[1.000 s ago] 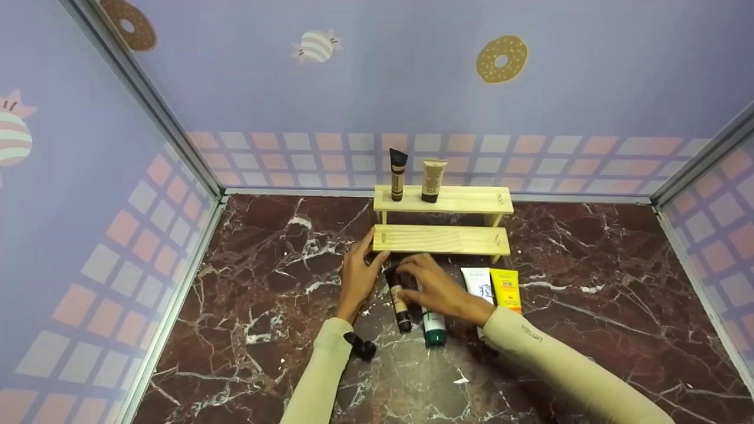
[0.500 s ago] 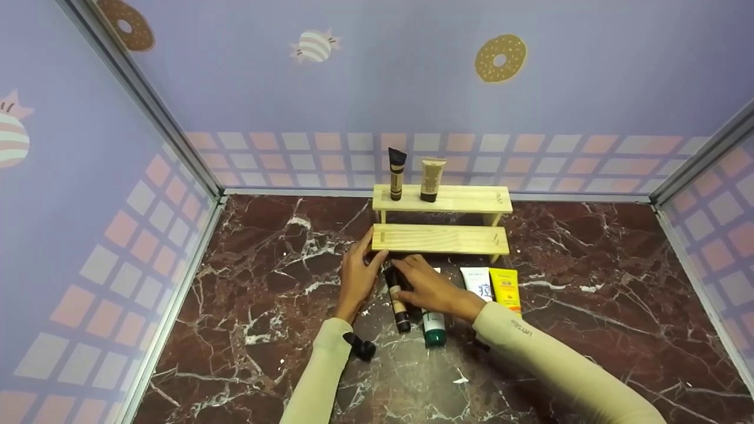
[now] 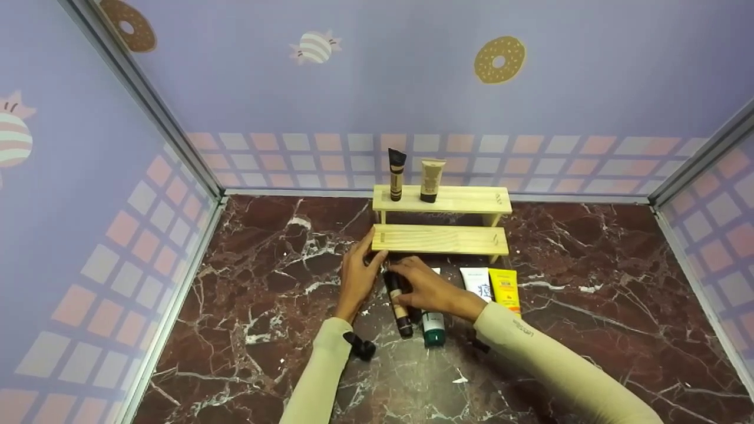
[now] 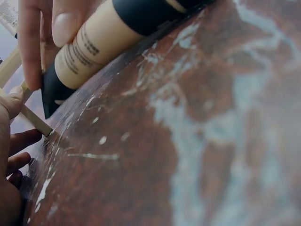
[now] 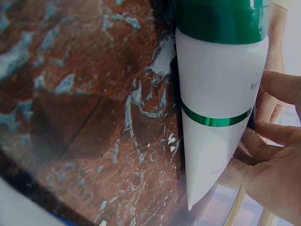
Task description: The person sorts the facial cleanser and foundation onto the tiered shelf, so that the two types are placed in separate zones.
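My right hand pinches a black-and-beige cosmetic tube by its upper part, thumb on one side and fingers on the other. In the left wrist view that tube lies slanted close over the marble surface, its flat black end between the fingertips. My left hand holds the left end of the lower step of a wooden two-step shelf, thumb at the front corner. Beside my right hand lies a white tube with a green cap, partly hidden by that hand; in the right wrist view this white tube fills the foreground.
On the shelf's upper step stand a black-and-gold tube and a beige tube with a dark cap. A white tube and a yellow tube lie to the right, partly behind my sleeve. A patterned wall rises behind.
My right hand has shifted slightly left and closed on the black-and-beige tube. Its capped end has moved a little toward me. The left hand stays at the shelf.
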A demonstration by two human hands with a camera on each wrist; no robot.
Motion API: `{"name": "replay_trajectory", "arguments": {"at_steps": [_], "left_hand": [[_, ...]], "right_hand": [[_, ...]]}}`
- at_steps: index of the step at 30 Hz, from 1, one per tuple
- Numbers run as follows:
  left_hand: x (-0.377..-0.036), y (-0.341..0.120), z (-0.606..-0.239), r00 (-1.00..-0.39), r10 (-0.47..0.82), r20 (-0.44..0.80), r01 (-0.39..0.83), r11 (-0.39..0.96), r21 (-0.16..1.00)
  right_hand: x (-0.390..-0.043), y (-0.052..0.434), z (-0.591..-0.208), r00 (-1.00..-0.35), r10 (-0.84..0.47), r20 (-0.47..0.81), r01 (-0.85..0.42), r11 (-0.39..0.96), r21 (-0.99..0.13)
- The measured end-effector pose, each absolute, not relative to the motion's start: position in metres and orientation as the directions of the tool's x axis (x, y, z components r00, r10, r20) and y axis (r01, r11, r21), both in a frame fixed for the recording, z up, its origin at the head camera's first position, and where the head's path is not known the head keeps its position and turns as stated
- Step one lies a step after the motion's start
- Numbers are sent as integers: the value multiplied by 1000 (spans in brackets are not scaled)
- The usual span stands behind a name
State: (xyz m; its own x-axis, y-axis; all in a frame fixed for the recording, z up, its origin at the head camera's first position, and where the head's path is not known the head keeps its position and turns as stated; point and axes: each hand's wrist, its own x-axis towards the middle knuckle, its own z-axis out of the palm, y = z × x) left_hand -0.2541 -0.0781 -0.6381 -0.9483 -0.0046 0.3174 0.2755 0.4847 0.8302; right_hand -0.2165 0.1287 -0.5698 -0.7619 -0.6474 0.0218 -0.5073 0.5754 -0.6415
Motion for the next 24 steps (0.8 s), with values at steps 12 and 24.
{"name": "replay_trajectory", "arguments": {"at_steps": [12,24], "left_hand": [[-257,-79,-640,-944,5,330,302,415,858],[-256,-80,-640,-938,23,347,325,415,850]], "right_hand": [[-209,141,-570,-761,-631,151,-508,436,-743],[-202,144,-566,-787,-563,252,-498,338,-799]]}}
